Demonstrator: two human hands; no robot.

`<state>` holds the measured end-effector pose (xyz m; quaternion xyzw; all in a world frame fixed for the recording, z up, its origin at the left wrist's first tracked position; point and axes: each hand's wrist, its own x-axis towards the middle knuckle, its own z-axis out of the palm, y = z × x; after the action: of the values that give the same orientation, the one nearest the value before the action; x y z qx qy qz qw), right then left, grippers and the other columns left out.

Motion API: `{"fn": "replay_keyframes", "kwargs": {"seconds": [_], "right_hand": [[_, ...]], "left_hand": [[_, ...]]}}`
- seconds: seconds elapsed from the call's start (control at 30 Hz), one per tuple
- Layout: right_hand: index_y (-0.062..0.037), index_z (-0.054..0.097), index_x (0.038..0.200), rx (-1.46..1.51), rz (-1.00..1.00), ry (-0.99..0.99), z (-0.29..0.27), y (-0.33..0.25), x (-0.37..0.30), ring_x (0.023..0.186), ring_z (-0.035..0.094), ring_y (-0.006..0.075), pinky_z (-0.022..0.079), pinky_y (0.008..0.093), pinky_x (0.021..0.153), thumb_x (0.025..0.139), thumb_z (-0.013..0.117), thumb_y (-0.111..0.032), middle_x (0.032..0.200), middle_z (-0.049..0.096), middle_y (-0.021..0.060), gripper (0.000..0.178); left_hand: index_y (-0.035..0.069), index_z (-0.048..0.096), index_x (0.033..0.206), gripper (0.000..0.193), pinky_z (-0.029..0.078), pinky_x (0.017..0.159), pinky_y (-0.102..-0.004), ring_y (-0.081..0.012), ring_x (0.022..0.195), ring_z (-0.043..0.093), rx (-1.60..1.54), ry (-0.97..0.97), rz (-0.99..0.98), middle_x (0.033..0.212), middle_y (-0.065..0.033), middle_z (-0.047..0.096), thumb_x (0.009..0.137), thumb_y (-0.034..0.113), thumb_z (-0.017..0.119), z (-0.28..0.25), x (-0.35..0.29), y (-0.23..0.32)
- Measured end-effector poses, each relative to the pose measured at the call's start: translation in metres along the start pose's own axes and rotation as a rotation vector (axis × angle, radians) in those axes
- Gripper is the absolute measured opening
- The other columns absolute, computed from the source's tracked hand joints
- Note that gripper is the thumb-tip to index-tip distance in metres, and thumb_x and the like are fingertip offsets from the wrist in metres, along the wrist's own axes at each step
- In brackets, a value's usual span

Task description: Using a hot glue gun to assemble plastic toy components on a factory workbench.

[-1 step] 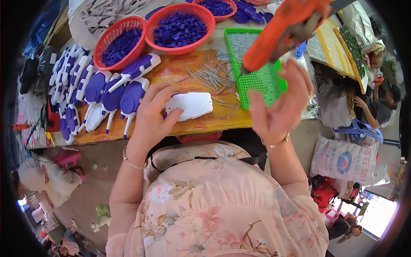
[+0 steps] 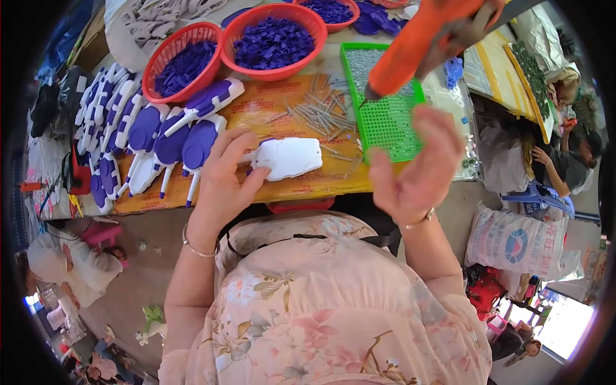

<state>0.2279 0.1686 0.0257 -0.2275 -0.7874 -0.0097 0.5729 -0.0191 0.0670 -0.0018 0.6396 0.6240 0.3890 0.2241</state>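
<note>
My left hand (image 2: 226,172) grips the left end of a white plastic casing (image 2: 290,159), thumb at its near edge. A little purple shows along the casing's top edge, and it lies low over the table near the front edge. To the right, my right hand (image 2: 420,170) is raised, somewhat blurred, with thumb and fingers apart and nothing in them. Beyond it an orange power screwdriver (image 2: 410,48) slants down, its tip over a green perforated tray (image 2: 391,131). Loose metal rods or long screws (image 2: 321,112) lie scattered behind the casing.
Red baskets (image 2: 274,76) of small purple parts stand at the back. Purple-and-white assembled pieces (image 2: 200,151) are piled at the left. Cardboard with yellow tape (image 2: 487,74) lies at the far right. A printed sack (image 2: 513,234) stands on the floor; other people are around.
My right hand has moved slightly toward me and to the left, away from the screwdriver. My left hand stays on the casing. The whole view has shifted slightly.
</note>
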Motion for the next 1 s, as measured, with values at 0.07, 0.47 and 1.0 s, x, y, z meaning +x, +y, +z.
{"fn": "replay_keyframes", "kwargs": {"seconds": [0.07,0.47,1.0], "right_hand": [[0.0010,0.053,0.119,0.275,0.189,-0.420,0.002,-0.014,-0.006,0.105,0.054,0.0352,0.048,0.0416,0.088,0.071,0.078,-0.011,0.115,0.057,0.0173,0.056],[-0.0007,0.052,0.122,0.367,0.273,-0.904,0.053,-0.003,-0.026,0.105,0.053,0.0361,0.046,0.0408,0.089,0.066,0.078,-0.014,0.113,0.058,0.0171,0.063],[0.0004,0.057,0.123,0.645,0.789,-0.729,0.044,-0.034,-0.029,0.090,0.060,0.0137,0.049,0.0257,0.074,0.074,0.079,-0.010,0.106,0.063,0.0078,0.054]], "left_hand": [[0.000,0.056,0.120,0.054,0.047,0.092,-0.0371,-0.0328,0.110,0.057,0.108,0.022,0.007,0.118,-0.0171,0.057,0.068,0.001,0.073,-0.008,-0.013,0.001],[0.000,0.061,0.112,0.042,0.048,0.085,-0.0322,-0.0249,0.098,0.062,-0.016,0.209,0.001,0.110,-0.0136,0.061,0.071,-0.004,0.072,0.000,-0.044,-0.005],[0.000,0.040,0.138,0.073,0.045,0.101,-0.0398,-0.0241,0.112,0.059,-1.365,-0.019,-0.305,0.121,-0.0107,0.058,0.078,0.017,0.077,0.039,-0.005,-0.023]]}}
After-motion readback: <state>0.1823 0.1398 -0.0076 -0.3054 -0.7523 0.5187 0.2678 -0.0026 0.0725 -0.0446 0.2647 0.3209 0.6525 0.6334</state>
